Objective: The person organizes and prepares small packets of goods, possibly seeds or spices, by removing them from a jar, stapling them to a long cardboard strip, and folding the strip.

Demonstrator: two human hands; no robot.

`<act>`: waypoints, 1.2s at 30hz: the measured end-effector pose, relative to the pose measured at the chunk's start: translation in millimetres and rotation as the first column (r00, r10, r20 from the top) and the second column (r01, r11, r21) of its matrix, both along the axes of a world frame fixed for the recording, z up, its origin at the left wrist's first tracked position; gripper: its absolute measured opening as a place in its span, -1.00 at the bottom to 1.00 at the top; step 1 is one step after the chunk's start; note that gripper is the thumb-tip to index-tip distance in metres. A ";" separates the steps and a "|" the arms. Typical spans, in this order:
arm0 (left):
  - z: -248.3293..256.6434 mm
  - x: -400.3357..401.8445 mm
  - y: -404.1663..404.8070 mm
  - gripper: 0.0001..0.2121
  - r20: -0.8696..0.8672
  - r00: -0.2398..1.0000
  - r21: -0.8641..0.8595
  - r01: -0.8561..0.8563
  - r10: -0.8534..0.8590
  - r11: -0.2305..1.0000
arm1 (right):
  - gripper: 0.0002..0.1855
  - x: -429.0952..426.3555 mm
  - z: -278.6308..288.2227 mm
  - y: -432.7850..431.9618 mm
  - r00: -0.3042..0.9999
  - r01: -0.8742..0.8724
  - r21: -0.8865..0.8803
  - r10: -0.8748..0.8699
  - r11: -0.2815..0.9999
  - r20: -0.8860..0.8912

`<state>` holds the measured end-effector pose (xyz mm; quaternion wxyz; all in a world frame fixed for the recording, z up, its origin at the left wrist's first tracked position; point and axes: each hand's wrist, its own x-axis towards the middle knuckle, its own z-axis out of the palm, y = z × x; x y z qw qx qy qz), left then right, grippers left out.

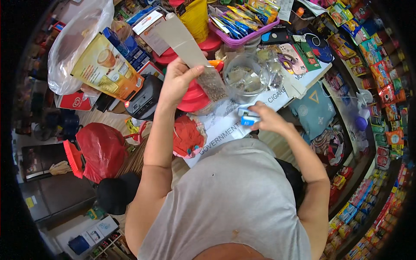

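My left hand [178, 79] pinches a long pale strip [185, 37], likely folded card or plastic. Attached below it is a clear plastic sachet [213, 86] with small dark grains gathered at its lower end. In my right hand [269, 118] is a small blue and white stapler [248, 117], held low over the sheet with printed lettering [221, 138]. Between and beyond both hands stands a round clear plastic tub [245, 89] containing several small packets [243, 76]. The sachet's lower end comes close to the tub's left side; whether they touch I cannot tell.
Red-lidded jars [193, 99] stand beside my left hand. A purple basket of sachets [245, 40] sits at the back. Purple-handled scissors [286, 61] and a phone in a pink case [292, 53] lie right. A standing yellow pouch [107, 68] is at left; stocked shelves [380, 97] line the right.
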<state>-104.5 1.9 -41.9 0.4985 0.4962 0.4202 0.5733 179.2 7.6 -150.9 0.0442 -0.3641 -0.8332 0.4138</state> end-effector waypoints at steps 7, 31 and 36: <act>-27.5 12.9 4.9 -0.60 0.119 0.993 -0.055 0.026 -0.019 0.998 | -0.59 -40.1 -46.3 -3.6 0.990 -0.142 0.127 0.144 0.982 -0.005; -36.4 15.6 -3.6 -0.84 0.069 0.997 -0.121 -0.016 0.024 0.993 | -0.75 -82.1 51.4 110.9 0.934 -0.202 0.257 0.106 0.945 0.342; -37.3 21.2 -1.3 -0.83 -0.007 1.000 -0.087 -0.015 0.014 0.996 | -0.77 -48.2 84.3 109.4 0.940 0.060 -0.261 -0.142 0.963 -0.310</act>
